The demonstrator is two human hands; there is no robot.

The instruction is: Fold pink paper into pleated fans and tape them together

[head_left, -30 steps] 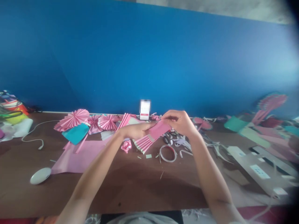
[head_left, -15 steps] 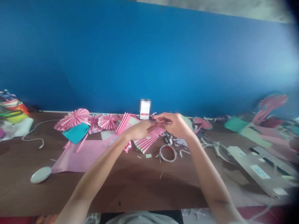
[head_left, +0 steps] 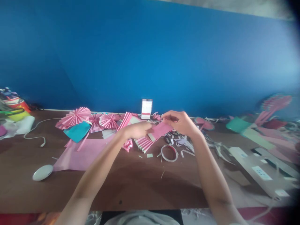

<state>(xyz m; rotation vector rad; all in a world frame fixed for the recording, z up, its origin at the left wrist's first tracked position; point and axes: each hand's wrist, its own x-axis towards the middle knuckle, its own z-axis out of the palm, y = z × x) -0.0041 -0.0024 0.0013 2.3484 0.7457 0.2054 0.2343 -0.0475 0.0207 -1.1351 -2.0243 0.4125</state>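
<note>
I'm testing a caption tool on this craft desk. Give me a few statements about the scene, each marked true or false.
1. The left hand and the right hand both hold the pink paper strip. True.
2. A white mouse lies on the table, to the left of the arms. True.
3. The wall behind the table is green. False: the wall is blue.
4. The teal sheet lies beside the right elbow. False: the teal sheet lies far to the left, by the pink paper fans.
5. The right hand has the white ring in its grip. False: the white ring lies on the table, near the hands.
</note>
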